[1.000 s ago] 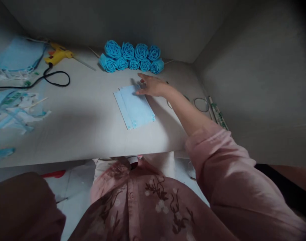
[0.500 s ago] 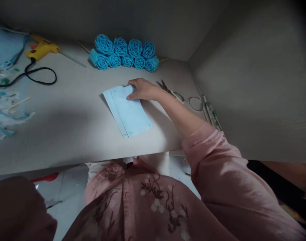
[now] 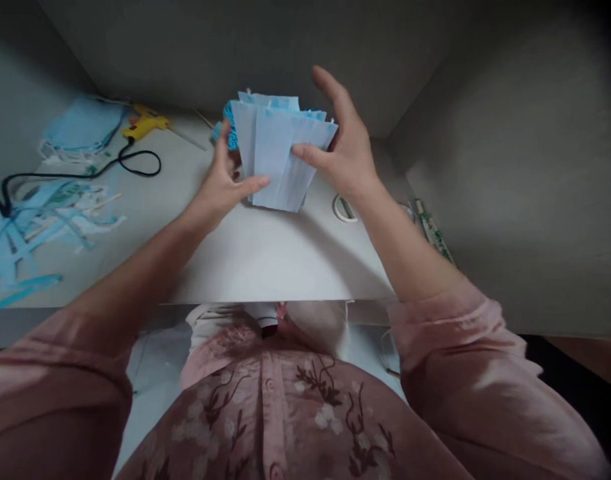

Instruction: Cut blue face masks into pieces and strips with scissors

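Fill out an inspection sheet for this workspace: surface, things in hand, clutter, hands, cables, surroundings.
Surface: pale table, shadowed toward its right.
Things in hand: fanned light-blue sheets, partly hiding blue rosettes behind.
Clutter: scrap strips heaped at left; yellow glue gun behind them.
Hands: left hand and right hand both grip the sheets, thumbs on the near face.
Cables: black cord loops from the glue gun toward the left picture edge.
Surroundings: grey back wall and right wall.

Looks dim and cool overall, palest on the tabletop (image 3: 265, 263) at centre. Fades to near black in the upper-right corner. Drops a soft diagonal shadow below the right hand (image 3: 353, 152). Stretches the sleeves (image 3: 450, 327) toward the lower corners.
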`<action>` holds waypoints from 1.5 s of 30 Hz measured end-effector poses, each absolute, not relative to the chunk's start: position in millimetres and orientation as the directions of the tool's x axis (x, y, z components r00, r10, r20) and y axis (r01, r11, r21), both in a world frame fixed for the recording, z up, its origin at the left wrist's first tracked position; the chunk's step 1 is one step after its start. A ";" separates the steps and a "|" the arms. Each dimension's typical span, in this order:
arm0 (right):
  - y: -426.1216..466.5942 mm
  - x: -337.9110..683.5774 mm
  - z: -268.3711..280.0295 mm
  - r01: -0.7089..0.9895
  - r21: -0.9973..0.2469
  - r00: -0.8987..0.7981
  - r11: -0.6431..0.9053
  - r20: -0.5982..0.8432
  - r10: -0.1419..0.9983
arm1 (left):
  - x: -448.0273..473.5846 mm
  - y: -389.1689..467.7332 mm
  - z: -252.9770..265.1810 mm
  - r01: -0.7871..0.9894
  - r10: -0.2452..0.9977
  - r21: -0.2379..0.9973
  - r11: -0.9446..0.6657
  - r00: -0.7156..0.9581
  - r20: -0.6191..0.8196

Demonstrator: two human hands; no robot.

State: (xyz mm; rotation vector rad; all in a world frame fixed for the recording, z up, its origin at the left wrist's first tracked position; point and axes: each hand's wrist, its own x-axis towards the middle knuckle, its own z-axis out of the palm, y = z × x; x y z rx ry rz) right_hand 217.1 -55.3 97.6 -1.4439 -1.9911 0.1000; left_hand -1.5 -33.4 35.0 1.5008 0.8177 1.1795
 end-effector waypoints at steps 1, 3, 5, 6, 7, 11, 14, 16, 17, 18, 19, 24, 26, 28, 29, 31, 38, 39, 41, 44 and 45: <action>-57.8 216.1 99.4 0.807 -0.425 -0.177 0.410 0.489 0.854 | 3.2 -30.4 33.8 -0.065 0.906 0.961 -0.268 0.323 0.274; -60.6 213.3 99.9 0.806 -0.437 -0.166 0.400 0.481 0.861 | 10.8 -25.7 30.5 -0.029 0.895 0.960 -0.278 0.356 0.270; -60.0 209.9 93.6 0.806 -0.473 -0.133 0.354 0.438 0.889 | 15.3 -22.9 25.0 -0.011 0.911 0.964 -0.267 0.323 0.256; -58.5 208.0 87.1 0.787 -0.509 -0.124 0.349 0.423 0.898 | 16.6 -22.1 20.9 -0.023 0.920 0.966 -0.258 0.298 0.253; -56.4 206.2 78.3 0.752 -0.553 -0.126 0.360 0.416 0.901 | 17.6 -21.6 16.0 -0.043 0.929 0.970 -0.239 0.282 0.241; -45.2 201.4 30.8 0.530 -0.788 -0.155 0.313 0.273 0.950 | 20.0 -18.4 -4.6 -0.070 0.954 0.989 -0.128 0.264 0.142; -37.4 201.1 6.1 0.349 -0.906 -0.209 0.239 0.173 0.963 | 21.0 -13.5 -9.9 -0.053 0.947 0.989 -0.137 0.285 0.147; -31.8 200.3 1.3 0.232 -0.949 -0.216 0.214 0.164 0.963 | 22.4 -8.9 -9.0 -0.020 0.934 0.989 -0.145 0.328 0.144; -28.8 199.2 1.4 0.179 -0.963 -0.205 0.202 0.164 0.965 | 23.4 -6.3 -8.4 -0.002 0.924 0.990 -0.143 0.357 0.135; -25.7 197.8 2.4 0.135 -0.973 -0.190 0.186 0.159 0.969 | 24.7 -3.9 -8.3 0.012 0.912 0.990 -0.142 0.389 0.126; -22.7 196.0 3.4 0.100 -0.981 -0.175 0.169 0.150 0.973 | 26.1 -1.6 -8.9 0.023 0.901 0.990 -0.141 0.416 0.119; -19.2 191.0 -2.8 0.031 -0.990 -0.142 0.135 0.129 0.981 | 28.1 2.5 -22.6 -0.016 0.929 0.995 -0.098 0.358 0.097; -23.2 193.2 -10.2 0.034 -0.989 -0.098 0.144 0.140 0.985 | 25.5 0.1 -27.4 -0.039 0.933 0.996 -0.086 0.348 0.094; -27.4 196.7 -16.2 0.050 -0.986 -0.066 0.161 0.158 0.985 | 23.0 -4.0 -27.8 -0.031 0.933 0.994 -0.100 0.345 0.105; -29.1 198.5 -17.9 0.054 -0.983 -0.059 0.177 0.173 0.983 | 22.3 -6.5 -25.9 -0.017 0.936 0.993 -0.114 0.332 0.113; -31.4 201.3 -18.2 0.041 -0.974 -0.045 0.222 0.220 0.974 | 21.9 -11.6 -19.1 0.011 0.946 0.990 -0.144 0.294 0.134; -32.6 200.0 -14.8 -0.044 -0.969 -0.022 0.244 0.245 0.969 | 15.1 -11.7 -10.7 -0.001 0.930 0.991 -0.134 0.346 0.126; -32.5 199.1 -16.6 -0.052 -0.976 -0.038 0.213 0.215 0.976 | 13.3 -9.1 -14.2 -0.007 0.921 0.994 -0.113 0.374 0.108; -32.5 197.2 -21.1 -0.062 -0.986 -0.066 0.156 0.160 0.985 | 10.9 -4.0 -22.1 -0.004 0.911 0.996 -0.094 0.403 0.088; -33.5 194.5 -26.7 -0.042 -0.994 -0.077 0.101 0.104 0.992 | 11.1 0.0 -31.2 0.030 0.920 0.994 -0.100 0.384 0.081; -34.0 193.5 -27.5 -0.030 -0.996 -0.076 0.088 0.090 0.993 | 11.9 0.1 -32.6 0.056 0.926 0.994 -0.098 0.372 0.071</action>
